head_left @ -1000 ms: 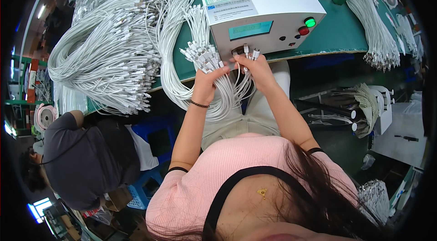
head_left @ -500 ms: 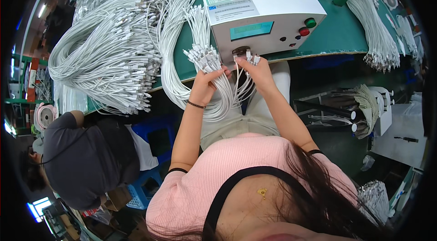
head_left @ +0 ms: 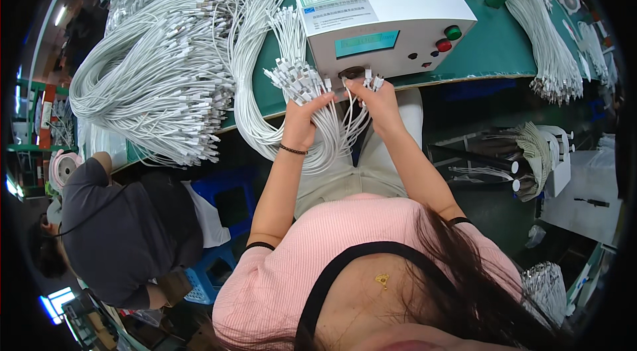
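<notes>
My left hand (head_left: 302, 120) grips a bunch of white cables (head_left: 298, 82) just below their plug ends, at the front edge of the green table (head_left: 491, 52). My right hand (head_left: 377, 104) pinches a few white cable plugs (head_left: 373, 81) right in front of the round socket (head_left: 352, 73) on the white tester box (head_left: 381, 12). The cables hang in loops between both hands down toward my lap. The box front carries a blue display, a green button and a red button.
Large piles of white cables (head_left: 152, 79) cover the table's left side; another bundle (head_left: 551, 52) lies at the right. A person in a dark shirt (head_left: 119, 231) sits at my lower left beside a blue stool (head_left: 212, 271). A rack with cables (head_left: 531, 158) stands under the table to the right.
The green button's light has gone out. My right hand has drawn the plugs slightly back from the box's socket; my left hand stays on the bunch.
</notes>
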The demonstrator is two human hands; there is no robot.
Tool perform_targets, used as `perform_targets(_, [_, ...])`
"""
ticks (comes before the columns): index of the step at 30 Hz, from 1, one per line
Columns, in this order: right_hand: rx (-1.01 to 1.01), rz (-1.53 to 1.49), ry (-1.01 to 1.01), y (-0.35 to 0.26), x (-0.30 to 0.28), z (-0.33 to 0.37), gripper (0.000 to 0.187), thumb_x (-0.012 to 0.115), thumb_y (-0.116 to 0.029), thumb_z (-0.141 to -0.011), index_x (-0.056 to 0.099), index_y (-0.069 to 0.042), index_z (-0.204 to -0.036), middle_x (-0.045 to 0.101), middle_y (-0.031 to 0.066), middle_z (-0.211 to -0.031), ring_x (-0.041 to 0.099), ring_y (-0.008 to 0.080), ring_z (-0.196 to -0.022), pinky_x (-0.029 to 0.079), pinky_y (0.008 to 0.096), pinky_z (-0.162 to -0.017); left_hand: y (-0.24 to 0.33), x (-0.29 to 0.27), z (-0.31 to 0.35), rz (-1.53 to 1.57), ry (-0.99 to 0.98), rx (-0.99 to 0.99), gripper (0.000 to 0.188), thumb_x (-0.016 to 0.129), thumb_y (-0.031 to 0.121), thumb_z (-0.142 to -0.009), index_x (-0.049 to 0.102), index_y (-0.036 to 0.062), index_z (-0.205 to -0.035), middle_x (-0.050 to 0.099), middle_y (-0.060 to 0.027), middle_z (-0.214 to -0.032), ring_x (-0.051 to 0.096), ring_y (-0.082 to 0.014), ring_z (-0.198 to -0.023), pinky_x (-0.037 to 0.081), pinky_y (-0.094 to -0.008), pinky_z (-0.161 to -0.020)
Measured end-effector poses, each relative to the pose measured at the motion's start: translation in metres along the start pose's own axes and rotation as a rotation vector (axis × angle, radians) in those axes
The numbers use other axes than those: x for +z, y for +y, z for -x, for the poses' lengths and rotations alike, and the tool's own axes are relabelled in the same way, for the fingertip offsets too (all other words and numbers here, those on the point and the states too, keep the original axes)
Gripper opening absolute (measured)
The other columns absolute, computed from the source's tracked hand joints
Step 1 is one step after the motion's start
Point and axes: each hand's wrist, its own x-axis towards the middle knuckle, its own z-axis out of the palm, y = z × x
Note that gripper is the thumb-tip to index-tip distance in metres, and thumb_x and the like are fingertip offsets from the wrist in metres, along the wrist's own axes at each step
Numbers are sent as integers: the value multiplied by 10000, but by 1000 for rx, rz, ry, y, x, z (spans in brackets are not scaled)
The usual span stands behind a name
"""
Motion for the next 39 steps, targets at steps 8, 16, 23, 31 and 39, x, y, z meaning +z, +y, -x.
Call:
perform_targets(8, [29,-4,14,-4,1,-8,129,696,-150,-801,671,-30,-840,669,33,-723,526,64,-607,383,230,-558,2,3,-4,9,2,6,284,658,-76,-758,571,-8,-1020,640,-76,-910,642,-196,-833,512,-307,-770])
perform_targets(16, [85,134,-81,-17,2,1,168,700,-177,-811,668,-21,-866,678,43,-752,534,65,-621,392,227,-570,-4,3,-1,-5,-26,-1,264,651,-68,-764,578,-6,-1010,647,-75,-907,640,-185,-830,508,-297,-769])
perform_targets(23, [9,-27,-77,4,0,2,194,727,-176,-808,659,-2,-858,678,63,-784,614,112,-697,466,254,-675,-3,-1,4,20,-38,-93,211,655,-36,-775,588,1,-972,651,-72,-864,633,-175,-791,503,-287,-723])
perform_targets(31, [17,-89,-45,-2,1,-7,145,709,-129,-803,652,-4,-849,664,57,-752,589,103,-686,438,255,-652,4,2,-1,-24,-37,-35,175,667,-25,-773,597,12,-929,650,-70,-841,633,-172,-751,497,-278,-693])
perform_targets(39, [9,-52,-47,-3,-1,-9,171,731,-156,-781,651,-11,-823,657,44,-744,572,89,-665,421,234,-622,3,4,-2,-1,3,-14,185,681,-32,-763,598,11,-924,649,-65,-834,634,-166,-755,495,-277,-694])
